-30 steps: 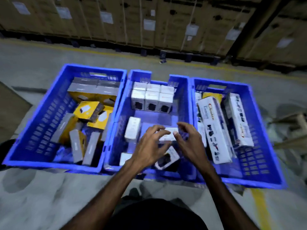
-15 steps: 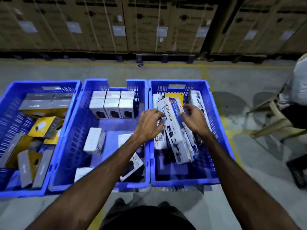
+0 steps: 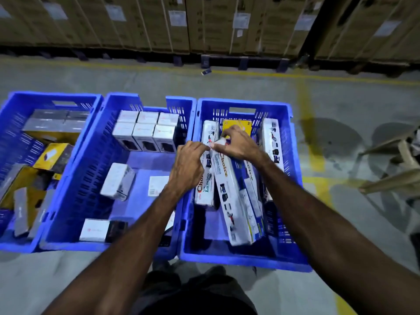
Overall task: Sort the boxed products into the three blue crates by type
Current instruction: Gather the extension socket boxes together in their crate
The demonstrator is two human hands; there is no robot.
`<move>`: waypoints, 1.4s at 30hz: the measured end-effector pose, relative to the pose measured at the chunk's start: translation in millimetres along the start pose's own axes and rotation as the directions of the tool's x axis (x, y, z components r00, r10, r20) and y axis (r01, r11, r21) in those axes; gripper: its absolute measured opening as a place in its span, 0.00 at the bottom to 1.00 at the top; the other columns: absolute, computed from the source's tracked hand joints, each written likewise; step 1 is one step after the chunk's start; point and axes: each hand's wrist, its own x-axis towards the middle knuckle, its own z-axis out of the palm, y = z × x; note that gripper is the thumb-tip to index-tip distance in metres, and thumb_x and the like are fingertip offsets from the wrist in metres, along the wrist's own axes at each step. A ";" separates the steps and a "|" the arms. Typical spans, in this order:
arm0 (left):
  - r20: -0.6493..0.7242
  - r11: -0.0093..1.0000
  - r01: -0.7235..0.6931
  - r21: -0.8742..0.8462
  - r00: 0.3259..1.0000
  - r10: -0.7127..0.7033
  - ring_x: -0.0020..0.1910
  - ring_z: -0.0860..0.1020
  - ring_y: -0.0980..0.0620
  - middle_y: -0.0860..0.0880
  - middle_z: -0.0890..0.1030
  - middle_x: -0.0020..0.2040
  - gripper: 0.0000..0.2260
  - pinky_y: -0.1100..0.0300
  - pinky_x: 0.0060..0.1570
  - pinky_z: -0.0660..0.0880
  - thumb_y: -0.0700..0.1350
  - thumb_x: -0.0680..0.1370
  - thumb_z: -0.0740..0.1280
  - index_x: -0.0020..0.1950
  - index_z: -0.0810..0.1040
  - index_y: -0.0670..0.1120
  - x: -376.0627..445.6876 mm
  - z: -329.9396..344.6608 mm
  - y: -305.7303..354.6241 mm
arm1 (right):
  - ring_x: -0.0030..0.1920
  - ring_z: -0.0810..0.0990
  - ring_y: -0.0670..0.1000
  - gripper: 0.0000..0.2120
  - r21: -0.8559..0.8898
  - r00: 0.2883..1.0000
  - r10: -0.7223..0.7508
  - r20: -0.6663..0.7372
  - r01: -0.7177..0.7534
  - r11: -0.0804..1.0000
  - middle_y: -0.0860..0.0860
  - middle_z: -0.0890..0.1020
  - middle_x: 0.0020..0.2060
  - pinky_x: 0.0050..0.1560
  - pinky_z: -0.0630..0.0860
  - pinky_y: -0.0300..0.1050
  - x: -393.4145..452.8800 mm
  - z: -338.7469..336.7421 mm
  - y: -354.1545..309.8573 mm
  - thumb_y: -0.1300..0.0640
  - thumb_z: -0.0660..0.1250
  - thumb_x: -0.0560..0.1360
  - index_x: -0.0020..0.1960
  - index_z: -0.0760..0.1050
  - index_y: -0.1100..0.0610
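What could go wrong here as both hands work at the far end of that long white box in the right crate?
The long white box lies tilted across others, so it may slip when lifted by one end. A yellow box sits behind both hands in the right crate; it looks like the left crate's type and could be overlooked.

Glossy cardboard long box (image 3: 235, 210); slotted plastic right crate (image 3: 288, 183); rough concrete floor (image 3: 238, 85).
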 end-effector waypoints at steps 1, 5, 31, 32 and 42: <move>-0.002 1.000 0.003 -0.004 1.000 -0.003 0.57 0.75 0.47 0.48 0.83 0.57 0.25 0.55 0.56 0.64 0.26 0.69 0.63 0.61 0.80 0.45 -0.4 -0.3 0.9 | 0.64 0.75 0.57 0.34 0.008 1.000 -0.024 0.011 0.024 1.000 0.56 0.75 0.67 0.65 0.75 0.57 -11.2 4.9 1.0 0.28 0.65 0.74 0.66 0.76 0.54; -0.020 1.000 0.008 -0.007 1.000 -0.008 0.56 0.75 0.46 0.46 0.83 0.56 0.23 0.52 0.57 0.67 0.26 0.69 0.64 0.60 0.80 0.44 -1.0 -1.4 3.0 | 0.65 0.75 0.55 0.36 0.017 0.989 -0.076 -0.128 0.079 0.997 0.54 0.76 0.67 0.65 0.75 0.58 -58.7 25.5 10.4 0.33 0.67 0.75 0.74 0.68 0.54; -0.029 0.998 -0.007 -0.056 1.000 0.005 0.55 0.77 0.47 0.47 0.84 0.55 0.22 0.52 0.57 0.70 0.26 0.70 0.65 0.59 0.82 0.44 0.2 1.8 -2.2 | 0.46 0.78 0.50 0.20 0.162 0.790 0.234 -0.566 -0.171 0.972 0.46 0.79 0.47 0.42 0.72 0.48 -142.1 -42.7 28.5 0.34 0.71 0.74 0.48 0.73 0.50; -0.028 0.998 -0.005 -0.057 1.000 0.004 0.55 0.77 0.47 0.47 0.84 0.55 0.21 0.51 0.57 0.70 0.26 0.71 0.66 0.59 0.82 0.44 0.2 2.2 -3.0 | 0.47 0.79 0.51 0.17 0.162 0.807 0.235 -0.542 -0.173 0.971 0.47 0.80 0.47 0.43 0.73 0.48 -143.2 -45.8 30.5 0.37 0.71 0.76 0.48 0.73 0.50; -0.034 0.998 -0.003 -0.064 0.999 0.001 0.55 0.77 0.48 0.47 0.84 0.55 0.20 0.50 0.58 0.72 0.26 0.72 0.65 0.58 0.83 0.43 -0.3 1.9 -3.4 | 0.60 0.80 0.58 0.15 -0.061 0.898 0.224 -0.379 -0.266 0.962 0.53 0.83 0.59 0.60 0.72 0.52 -114.1 -61.9 3.1 0.49 0.69 0.76 0.62 0.79 0.51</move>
